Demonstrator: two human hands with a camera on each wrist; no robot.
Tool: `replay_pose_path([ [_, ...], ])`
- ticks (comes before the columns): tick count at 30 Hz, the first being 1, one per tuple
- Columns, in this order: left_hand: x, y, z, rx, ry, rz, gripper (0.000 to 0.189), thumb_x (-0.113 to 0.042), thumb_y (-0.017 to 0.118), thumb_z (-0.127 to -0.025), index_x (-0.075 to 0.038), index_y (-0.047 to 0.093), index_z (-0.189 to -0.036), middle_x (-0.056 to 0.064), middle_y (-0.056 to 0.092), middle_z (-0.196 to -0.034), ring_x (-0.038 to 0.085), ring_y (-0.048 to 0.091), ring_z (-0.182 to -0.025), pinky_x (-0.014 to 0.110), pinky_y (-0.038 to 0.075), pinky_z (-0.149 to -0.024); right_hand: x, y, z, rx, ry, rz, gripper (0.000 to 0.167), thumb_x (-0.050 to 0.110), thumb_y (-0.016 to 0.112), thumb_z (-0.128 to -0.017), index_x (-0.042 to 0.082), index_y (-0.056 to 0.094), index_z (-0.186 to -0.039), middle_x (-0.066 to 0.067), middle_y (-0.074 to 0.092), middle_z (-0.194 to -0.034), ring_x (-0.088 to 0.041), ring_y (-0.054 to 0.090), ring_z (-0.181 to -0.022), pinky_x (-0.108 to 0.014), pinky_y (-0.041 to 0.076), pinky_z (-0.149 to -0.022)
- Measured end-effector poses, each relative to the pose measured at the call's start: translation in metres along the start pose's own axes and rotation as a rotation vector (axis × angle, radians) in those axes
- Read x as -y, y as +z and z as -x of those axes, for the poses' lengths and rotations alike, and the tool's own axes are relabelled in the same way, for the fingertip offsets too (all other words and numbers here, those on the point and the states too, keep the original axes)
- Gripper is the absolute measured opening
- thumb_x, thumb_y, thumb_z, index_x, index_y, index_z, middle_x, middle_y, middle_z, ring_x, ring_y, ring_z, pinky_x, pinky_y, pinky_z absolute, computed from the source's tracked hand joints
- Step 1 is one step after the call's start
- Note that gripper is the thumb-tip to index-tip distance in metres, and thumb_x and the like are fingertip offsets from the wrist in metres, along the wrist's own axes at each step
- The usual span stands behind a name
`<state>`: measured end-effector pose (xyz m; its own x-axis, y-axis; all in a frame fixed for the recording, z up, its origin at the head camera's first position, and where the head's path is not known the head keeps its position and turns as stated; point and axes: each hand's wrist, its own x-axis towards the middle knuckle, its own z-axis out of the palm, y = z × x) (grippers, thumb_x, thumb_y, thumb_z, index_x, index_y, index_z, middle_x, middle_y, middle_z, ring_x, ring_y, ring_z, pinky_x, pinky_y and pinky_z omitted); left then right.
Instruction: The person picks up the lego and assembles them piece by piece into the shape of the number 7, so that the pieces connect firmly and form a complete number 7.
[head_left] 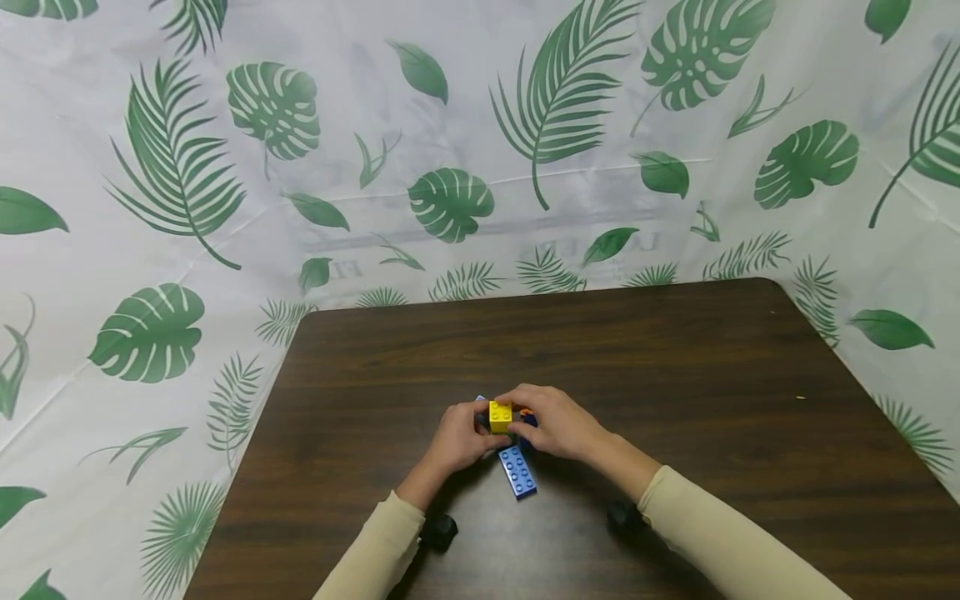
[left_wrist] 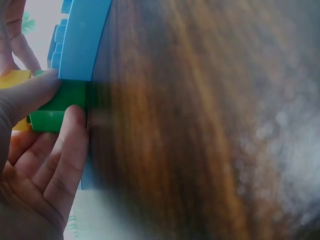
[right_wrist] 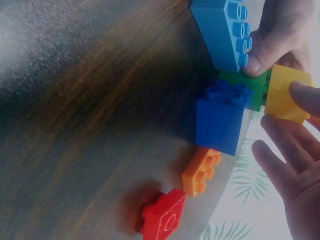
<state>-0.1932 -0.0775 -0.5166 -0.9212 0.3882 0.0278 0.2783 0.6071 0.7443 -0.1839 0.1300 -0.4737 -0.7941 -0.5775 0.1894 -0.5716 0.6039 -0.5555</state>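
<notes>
In the head view, both hands meet over a small cluster of toy building bricks. My left hand (head_left: 456,439) pinches a green brick (left_wrist: 71,97) between thumb and fingers, close to the tabletop. My right hand (head_left: 558,423) grips a yellow brick (head_left: 500,417) by its sides. Yellow sits against the studded top of the green one; whether it is fully pressed on I cannot tell. A long light blue brick (head_left: 517,472) lies studs up beside the green brick. On the other side stands a dark blue brick (right_wrist: 220,122), near the right fingers.
An orange brick (right_wrist: 200,171) and a red brick (right_wrist: 165,215) lie beyond the dark blue one in the right wrist view. The dark wooden table (head_left: 375,367) has a leaf-patterned sheet (head_left: 360,225) behind it. Black devices (head_left: 438,533) sit at both wrists.
</notes>
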Motion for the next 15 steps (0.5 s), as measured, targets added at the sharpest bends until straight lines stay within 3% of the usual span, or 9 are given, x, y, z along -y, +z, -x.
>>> replay_pose_path([
  [8,0.0024,0.0018,-0.0012,-0.025,0.034,-0.007,0.033,-0.029,0.086,-0.076,-0.012,0.070,-0.100,-0.008,0.061,-0.068,0.006,0.055,-0.056,0.024,0.048,-0.052,0.0018,0.0004,-0.0037,-0.002,-0.039,0.025,0.037,0.018,0.075,-0.089,0.014,0.065,-0.124,0.000,0.065,-0.115,-0.020,0.065,-0.094,-0.033,0.054,-0.086],
  [15,0.0027,0.0016,-0.0008,-0.011,0.041,-0.011,0.036,-0.029,0.085,-0.077,-0.011,0.070,-0.105,-0.007,0.061,-0.070,0.006,0.055,-0.055,0.024,0.048,-0.051,0.0003,0.0016,-0.0030,-0.008,-0.029,0.025,0.038,0.015,0.076,-0.087,0.012,0.066,-0.123,0.000,0.065,-0.112,-0.020,0.065,-0.092,-0.033,0.054,-0.085],
])
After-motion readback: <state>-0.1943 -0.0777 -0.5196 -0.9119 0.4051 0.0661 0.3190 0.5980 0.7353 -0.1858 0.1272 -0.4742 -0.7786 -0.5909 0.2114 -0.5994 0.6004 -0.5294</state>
